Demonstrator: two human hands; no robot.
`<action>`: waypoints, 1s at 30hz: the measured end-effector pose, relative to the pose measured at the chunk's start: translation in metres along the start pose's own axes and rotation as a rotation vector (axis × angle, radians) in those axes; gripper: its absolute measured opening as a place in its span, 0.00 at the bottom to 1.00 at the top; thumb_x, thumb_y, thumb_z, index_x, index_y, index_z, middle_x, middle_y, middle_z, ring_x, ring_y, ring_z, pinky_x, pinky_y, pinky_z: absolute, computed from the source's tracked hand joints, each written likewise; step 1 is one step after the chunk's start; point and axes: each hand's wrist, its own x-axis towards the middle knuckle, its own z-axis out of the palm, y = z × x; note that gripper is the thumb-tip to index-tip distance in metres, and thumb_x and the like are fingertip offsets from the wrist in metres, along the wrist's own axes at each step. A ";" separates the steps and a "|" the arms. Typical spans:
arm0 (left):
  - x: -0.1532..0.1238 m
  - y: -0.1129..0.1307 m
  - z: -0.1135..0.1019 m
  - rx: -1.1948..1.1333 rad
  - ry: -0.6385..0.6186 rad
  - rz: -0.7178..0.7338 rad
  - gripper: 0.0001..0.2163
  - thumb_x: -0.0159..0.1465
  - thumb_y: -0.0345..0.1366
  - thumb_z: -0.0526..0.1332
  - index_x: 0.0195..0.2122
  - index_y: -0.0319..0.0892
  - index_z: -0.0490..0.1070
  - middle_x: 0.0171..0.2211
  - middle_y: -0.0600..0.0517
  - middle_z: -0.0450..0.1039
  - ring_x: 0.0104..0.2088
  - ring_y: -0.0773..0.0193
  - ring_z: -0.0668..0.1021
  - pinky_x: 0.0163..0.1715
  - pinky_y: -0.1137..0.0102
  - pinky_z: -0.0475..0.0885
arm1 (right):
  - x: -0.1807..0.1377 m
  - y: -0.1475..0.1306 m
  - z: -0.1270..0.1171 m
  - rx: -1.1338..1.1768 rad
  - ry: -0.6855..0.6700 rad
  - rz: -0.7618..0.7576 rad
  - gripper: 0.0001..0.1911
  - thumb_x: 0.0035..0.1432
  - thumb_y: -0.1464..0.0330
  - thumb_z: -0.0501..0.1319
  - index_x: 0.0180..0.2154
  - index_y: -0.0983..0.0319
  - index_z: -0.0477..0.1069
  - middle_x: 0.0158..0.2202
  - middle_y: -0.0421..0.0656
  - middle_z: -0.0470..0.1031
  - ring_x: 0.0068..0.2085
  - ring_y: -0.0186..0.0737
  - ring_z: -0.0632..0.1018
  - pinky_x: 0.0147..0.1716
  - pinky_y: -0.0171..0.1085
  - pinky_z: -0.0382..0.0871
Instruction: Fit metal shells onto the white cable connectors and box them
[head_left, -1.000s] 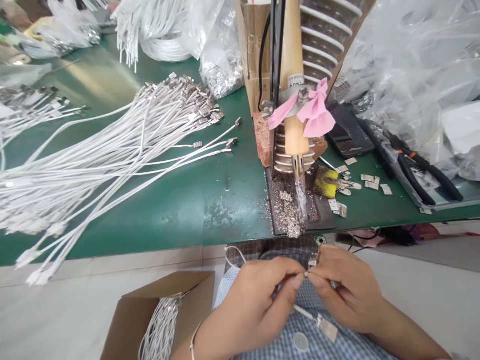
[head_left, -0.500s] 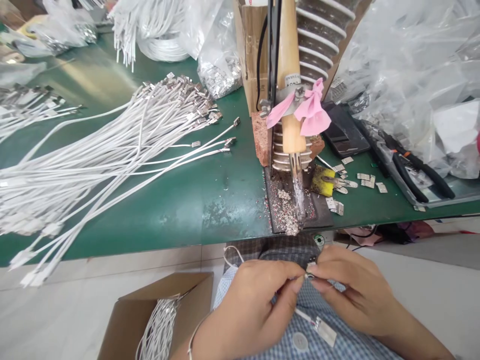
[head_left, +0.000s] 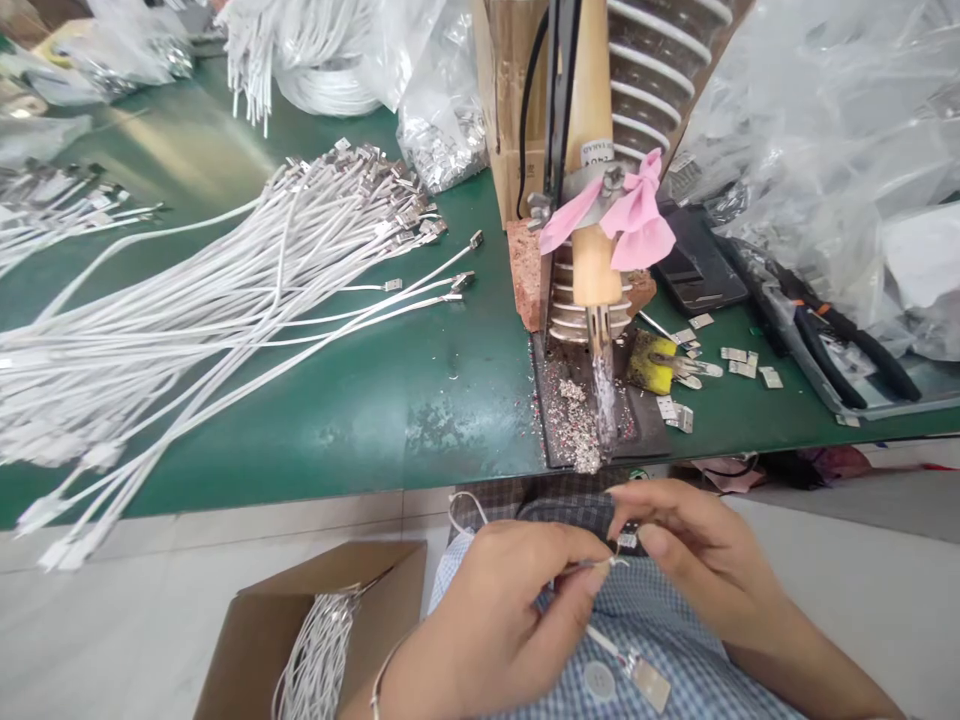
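My left hand (head_left: 525, 600) is closed in a pinch on a thin white cable (head_left: 604, 640). Short bare wire ends (head_left: 619, 562) stick out past its fingertips. Below that hand the cable's other end hangs over the checked clothing, with a flat silver USB plug (head_left: 649, 680) on it. My right hand (head_left: 697, 560) is up close on the right, thumb and forefinger bent around a small metal connector (head_left: 628, 540). A gap separates this connector from the wire ends. The fingers partly hide it.
Above the hands, a soldering iron (head_left: 602, 380) with a pink ribbon points down at a dark pad with solder crumbs. Right of it lie a yellow sponge (head_left: 651, 362), loose metal shells and pliers (head_left: 847, 330). White cables (head_left: 225, 310) cover the left bench; a carton (head_left: 390, 620) stands below.
My right hand's fingers have drawn back from the left fingertips and spread a little, baring the wire ends. The left hand stays nearly in place; the hanging plug has shifted slightly.
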 end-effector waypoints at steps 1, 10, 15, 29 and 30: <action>0.000 -0.001 0.000 -0.015 0.007 -0.010 0.05 0.65 0.26 0.57 0.40 0.41 0.70 0.28 0.53 0.78 0.23 0.69 0.75 0.25 0.74 0.68 | 0.001 0.000 0.001 0.067 -0.031 0.016 0.11 0.66 0.66 0.57 0.48 0.51 0.72 0.33 0.40 0.74 0.30 0.34 0.74 0.29 0.33 0.71; 0.000 -0.004 0.006 -0.250 0.082 -0.154 0.04 0.64 0.26 0.60 0.35 0.40 0.72 0.29 0.52 0.77 0.27 0.70 0.75 0.27 0.75 0.68 | 0.005 -0.006 0.006 0.123 -0.014 -0.134 0.12 0.62 0.74 0.59 0.44 0.53 0.72 0.34 0.41 0.72 0.33 0.35 0.73 0.30 0.34 0.70; 0.004 -0.002 0.007 -0.317 0.137 -0.181 0.06 0.61 0.23 0.60 0.31 0.40 0.70 0.34 0.51 0.77 0.30 0.70 0.75 0.28 0.76 0.68 | 0.003 -0.006 0.008 -0.014 -0.008 -0.222 0.18 0.58 0.80 0.58 0.47 0.54 0.70 0.35 0.40 0.72 0.34 0.35 0.74 0.30 0.34 0.70; 0.010 -0.004 0.001 -0.466 0.088 -0.306 0.06 0.60 0.24 0.59 0.28 0.40 0.67 0.34 0.51 0.76 0.26 0.71 0.70 0.23 0.75 0.64 | 0.001 -0.004 0.006 0.017 0.160 -0.138 0.10 0.68 0.66 0.53 0.44 0.56 0.73 0.33 0.43 0.73 0.30 0.37 0.74 0.24 0.34 0.69; 0.011 -0.005 0.000 -0.462 0.091 -0.318 0.06 0.60 0.23 0.58 0.28 0.40 0.67 0.34 0.51 0.76 0.26 0.72 0.70 0.23 0.76 0.63 | 0.001 -0.005 0.005 -0.015 0.206 -0.143 0.11 0.68 0.68 0.52 0.43 0.56 0.73 0.32 0.43 0.72 0.30 0.37 0.73 0.24 0.35 0.68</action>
